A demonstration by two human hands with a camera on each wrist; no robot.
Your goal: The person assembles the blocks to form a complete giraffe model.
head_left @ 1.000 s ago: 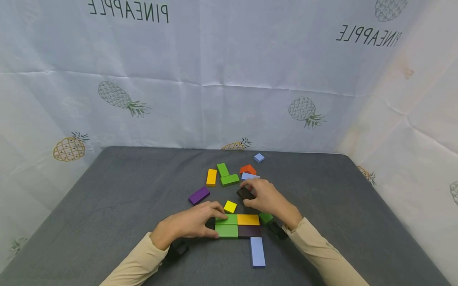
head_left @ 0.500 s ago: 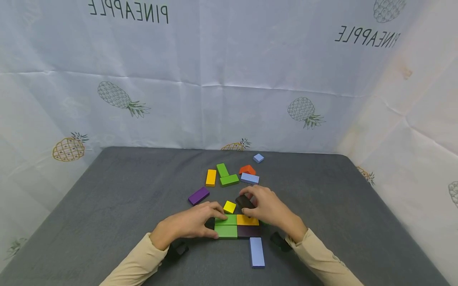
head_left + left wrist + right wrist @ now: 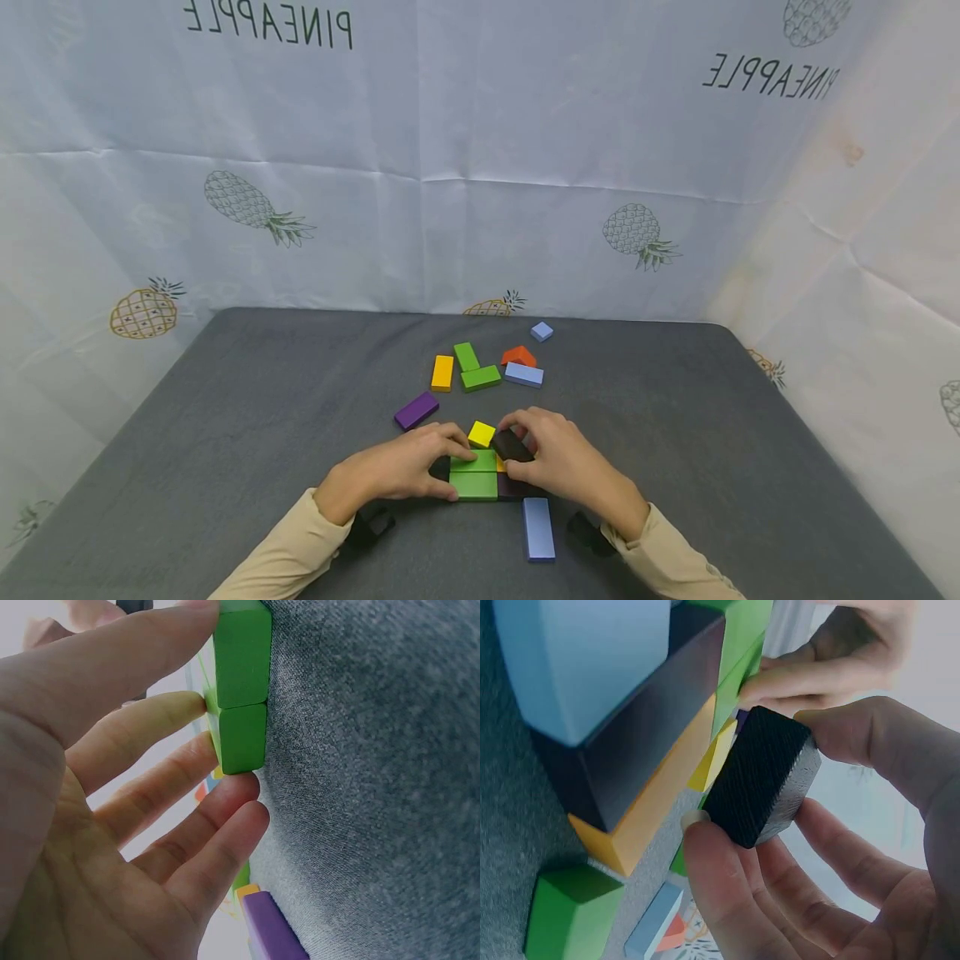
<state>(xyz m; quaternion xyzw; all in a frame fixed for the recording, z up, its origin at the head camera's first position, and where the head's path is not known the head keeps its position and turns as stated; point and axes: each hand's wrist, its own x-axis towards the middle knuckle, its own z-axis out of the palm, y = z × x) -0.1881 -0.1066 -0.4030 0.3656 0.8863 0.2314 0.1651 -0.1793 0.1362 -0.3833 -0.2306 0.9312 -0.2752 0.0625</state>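
Pinched between thumb and fingers, a black block point(image 3: 761, 776) is tilted in my right hand point(image 3: 562, 450), above the orange block point(image 3: 671, 784) and dark purple block point(image 3: 649, 724). These two lie side by side, joined to a pair of green blocks point(image 3: 474, 487) on the left. My left hand point(image 3: 397, 463) touches the green pair's left end, fingers extended and only slightly bent; the left wrist view shows thumb and fingertips against the green ends point(image 3: 241, 660). In the head view my right hand covers most of the orange block.
A light blue block point(image 3: 538, 530) lies at the near right, a yellow one point(image 3: 482, 434) just beyond the group. Farther off are purple point(image 3: 417, 411), orange point(image 3: 442, 373), green point(image 3: 481, 378), red point(image 3: 519, 356) and light blue point(image 3: 523, 375) blocks. Another green block point(image 3: 574, 911) sits beside the orange.
My right hand has come nearer with the black block, from beyond the group to over the orange block. The left hand has stayed at the green blocks.
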